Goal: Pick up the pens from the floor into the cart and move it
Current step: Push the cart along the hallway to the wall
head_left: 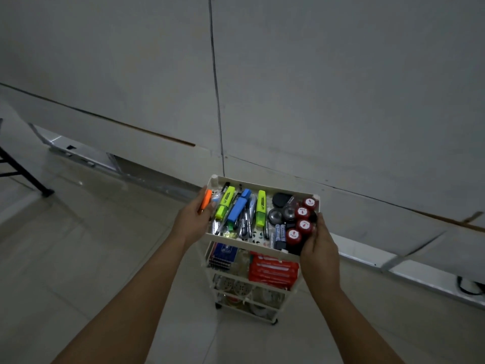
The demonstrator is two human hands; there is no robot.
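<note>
At the wall: I have the white plastic multi-tier rolling cart (262, 246) standing on its small black castors, close to the pale panelled wall (341, 88).
Left hand (193, 219): curled at the left rim of the top tray, fingers closed around an orange pen (206, 200) that sits just over the tray's edge, not yet laid down.
Right hand (319, 245): wrapped on the near right corner of the top tray, thumb over the rim beside a row of dark red round stamps marked TOP (301, 219).
Pens: the tray holds two yellow-green highlighters (225, 203), a blue highlighter (239, 208) and several dark ballpoints, lying roughly parallel; I see no pens on the floor in view.
Step in hand: I judge this is the last drop before the push.
How to do it well: I would tip the orange pen inward so it lands lengthwise among the highlighters, not across the rim where it could roll off.
The push: grip both sides of the tray low and even, since the cart is tall, narrow and loaded on every shelf, red boxes (273, 271) included; a one-sided shove may tilt it.
Floor: glossy pale tiles (78, 245), smooth enough for the castors, though grout lines may catch them.
Room: dim, with a black metal frame leg (31, 179) at far left and a dark cable (469, 287) at right to steer clear of.
</note>
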